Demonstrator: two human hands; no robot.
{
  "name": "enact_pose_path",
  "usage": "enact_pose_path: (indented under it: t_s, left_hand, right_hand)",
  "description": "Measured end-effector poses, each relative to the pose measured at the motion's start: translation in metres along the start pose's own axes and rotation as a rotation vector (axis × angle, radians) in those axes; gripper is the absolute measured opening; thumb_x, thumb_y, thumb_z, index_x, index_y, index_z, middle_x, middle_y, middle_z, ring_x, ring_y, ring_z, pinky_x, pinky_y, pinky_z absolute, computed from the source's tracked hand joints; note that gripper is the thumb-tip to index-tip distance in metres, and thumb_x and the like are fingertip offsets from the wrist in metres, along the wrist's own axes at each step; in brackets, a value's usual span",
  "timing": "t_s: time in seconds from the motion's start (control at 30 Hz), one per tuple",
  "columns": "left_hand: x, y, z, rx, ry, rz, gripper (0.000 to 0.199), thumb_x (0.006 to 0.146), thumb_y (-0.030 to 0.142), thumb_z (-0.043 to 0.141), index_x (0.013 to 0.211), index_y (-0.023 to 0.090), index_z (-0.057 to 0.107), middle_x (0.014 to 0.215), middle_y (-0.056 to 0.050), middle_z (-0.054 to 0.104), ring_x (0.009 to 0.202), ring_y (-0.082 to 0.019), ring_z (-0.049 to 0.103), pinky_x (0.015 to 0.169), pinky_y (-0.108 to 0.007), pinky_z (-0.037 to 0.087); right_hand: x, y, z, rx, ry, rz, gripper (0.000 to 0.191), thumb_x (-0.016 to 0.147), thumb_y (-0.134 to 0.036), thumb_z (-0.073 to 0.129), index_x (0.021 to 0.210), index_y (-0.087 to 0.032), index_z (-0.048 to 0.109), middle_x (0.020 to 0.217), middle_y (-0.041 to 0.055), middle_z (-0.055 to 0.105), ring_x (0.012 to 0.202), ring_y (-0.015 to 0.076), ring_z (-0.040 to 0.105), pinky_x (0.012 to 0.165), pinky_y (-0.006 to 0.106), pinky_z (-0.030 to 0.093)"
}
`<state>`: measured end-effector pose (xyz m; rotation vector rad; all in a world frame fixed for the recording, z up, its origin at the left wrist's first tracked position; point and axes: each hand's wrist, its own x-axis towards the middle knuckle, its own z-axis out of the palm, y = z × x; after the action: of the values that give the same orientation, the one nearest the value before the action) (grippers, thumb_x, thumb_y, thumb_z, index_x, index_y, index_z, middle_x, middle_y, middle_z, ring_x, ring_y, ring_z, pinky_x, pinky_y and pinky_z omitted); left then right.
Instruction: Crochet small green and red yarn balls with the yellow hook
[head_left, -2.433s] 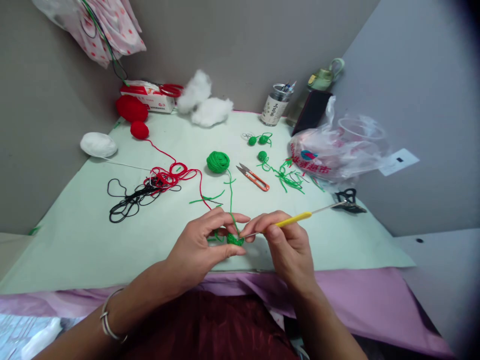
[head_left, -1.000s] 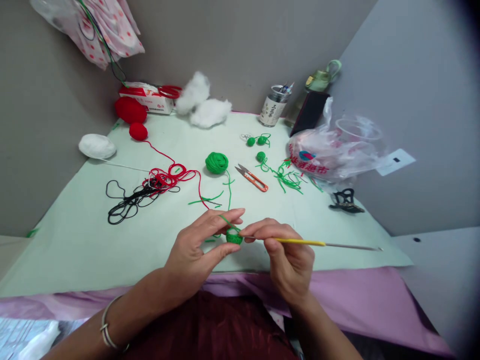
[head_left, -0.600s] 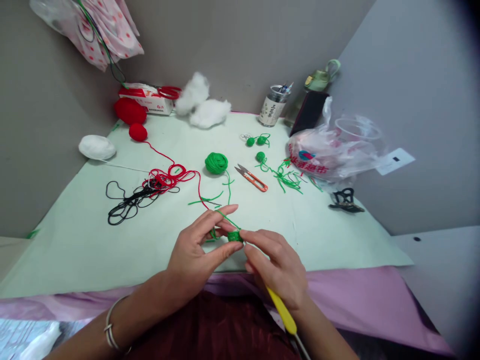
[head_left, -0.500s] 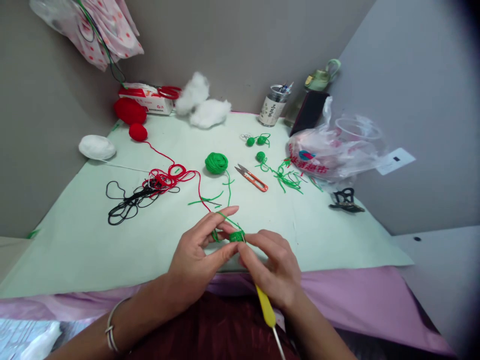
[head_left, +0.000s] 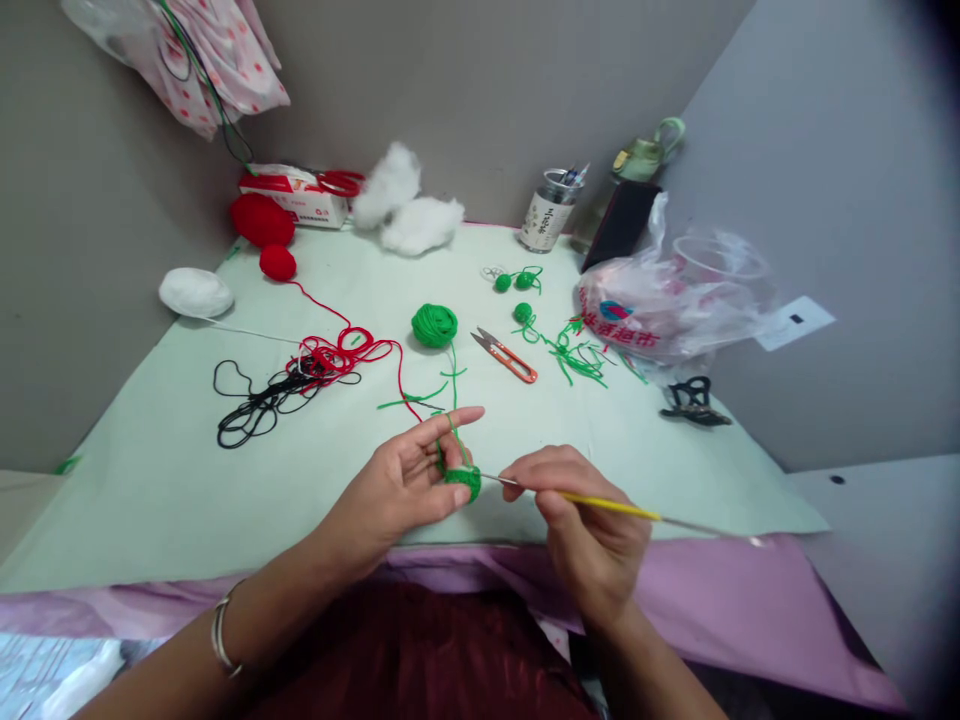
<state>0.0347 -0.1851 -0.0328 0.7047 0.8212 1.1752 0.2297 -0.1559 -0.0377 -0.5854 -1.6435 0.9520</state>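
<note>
Right now my left hand (head_left: pixel 409 475) pinches the green crochet piece (head_left: pixel 463 484) near the table's (head_left: pixel 225 520) front edge, a strand (head_left: pixel 459 443) over its outstretched forefinger. My right hand (head_left: pixel 589 525) holds the yellow-handled hook (head_left: pixel 611 506), shaft meeting the piece. Beyond lie a yarn ball (head_left: pixel 435 326) and orange snips (head_left: pixel 510 360).

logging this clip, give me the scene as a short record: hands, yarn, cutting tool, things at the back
left hand: pinches small green piece, green strand over index finger
right hand: holds yellow-handled hook, thin end at the piece's edge
yarn: green ball ahead of the hands; larger red ball and white ball to the left
cutting tool: orange snips, right of the green ball
back: white fluff, pen cup
</note>
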Motion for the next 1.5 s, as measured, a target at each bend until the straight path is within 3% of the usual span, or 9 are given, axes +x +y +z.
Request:
enact_pose_path:
  t_s: [0.13,0.33,0.43,0.6,0.67,0.87,1.07,1.33,1.5]
  left_hand:
    - [0.000,0.003,-0.003,0.116,-0.044,0.046,0.058,0.081,0.014,0.082,0.135,0.031,0.070,0.089,0.003,0.053,0.088,-0.011,0.054,0.083,-0.024,0.045]
    - [-0.001,0.006,-0.001,0.100,-0.064,-0.045,0.065,0.083,0.021,0.082,0.144,0.034,0.061,0.114,-0.002,0.063,0.104,-0.017,0.062,0.093,-0.031,0.048]
    - [0.000,0.006,-0.001,0.109,-0.105,-0.081,0.064,0.086,0.026,0.080,0.147,0.030,0.059,0.111,-0.003,0.066,0.106,-0.020,0.066,0.099,-0.035,0.049]
    - [0.001,0.008,0.003,0.033,-0.109,-0.129,0.058,0.087,0.027,0.080,0.143,0.028,0.062,0.104,-0.001,0.065,0.081,-0.014,0.068,0.073,-0.027,0.053]
    - [0.001,0.007,0.004,-0.003,-0.092,-0.115,0.058,0.086,0.024,0.080,0.141,0.027,0.063,0.103,-0.002,0.066,0.080,-0.013,0.068,0.072,-0.026,0.053]
    - [0.001,0.001,0.003,-0.006,-0.107,-0.083,0.063,0.081,0.019,0.081,0.141,0.031,0.065,0.102,-0.001,0.067,0.083,-0.013,0.065,0.074,-0.024,0.050]
    - [0.000,0.003,-0.003,0.074,-0.168,-0.098,0.060,0.081,0.013,0.078,0.136,0.034,0.069,0.095,0.001,0.066,0.084,-0.011,0.059,0.072,-0.020,0.046]
    - [-0.003,0.006,-0.007,0.084,-0.211,-0.235,0.052,0.083,0.031,0.075,0.134,0.024,0.071,0.087,-0.003,0.071,0.073,-0.015,0.061,0.071,-0.028,0.048]
    - [0.001,0.004,-0.002,0.055,-0.225,-0.229,0.052,0.084,0.031,0.072,0.135,0.020,0.070,0.089,-0.005,0.073,0.072,-0.015,0.060,0.071,-0.030,0.047]
  right_hand:
    - [0.004,0.000,-0.001,0.220,0.097,0.189,0.018,0.100,-0.020,0.063,0.099,-0.024,0.081,0.083,0.0034,0.072,0.070,0.0150,0.066,0.065,0.029,0.054]
    - [0.010,0.002,0.004,0.543,0.002,0.468,0.012,0.095,-0.032,0.072,0.093,-0.023,0.080,0.082,0.0020,0.069,0.065,0.0120,0.064,0.062,0.026,0.052]
    - [0.008,0.004,0.005,0.499,-0.033,0.444,0.013,0.098,-0.030,0.069,0.098,-0.024,0.081,0.085,0.0023,0.070,0.071,0.0119,0.064,0.067,0.026,0.051]
    - [0.007,0.004,0.004,0.371,-0.010,0.329,0.015,0.100,-0.028,0.067,0.099,-0.025,0.082,0.087,0.0026,0.069,0.075,0.0131,0.062,0.068,0.027,0.048]
    - [0.008,0.003,0.006,0.384,-0.004,0.325,0.016,0.100,-0.028,0.066,0.100,-0.025,0.082,0.088,0.0026,0.070,0.074,0.0130,0.062,0.067,0.027,0.048]
    - [0.016,-0.001,0.009,0.536,0.065,0.455,0.017,0.096,-0.033,0.071,0.088,-0.022,0.081,0.078,0.0005,0.066,0.065,0.0108,0.061,0.064,0.025,0.050]
    - [0.023,-0.003,0.001,0.549,0.089,0.617,0.020,0.090,-0.035,0.078,0.078,-0.019,0.080,0.074,0.0013,0.065,0.060,0.0089,0.057,0.056,0.021,0.046]
    - [0.018,-0.001,-0.005,0.521,0.052,0.655,0.021,0.087,-0.038,0.080,0.077,-0.019,0.082,0.073,0.0038,0.069,0.056,0.0101,0.055,0.052,0.023,0.046]
    - [0.013,0.002,-0.009,0.460,0.011,0.540,0.015,0.092,-0.034,0.076,0.085,-0.022,0.083,0.079,0.0034,0.072,0.062,0.0119,0.060,0.056,0.025,0.049]
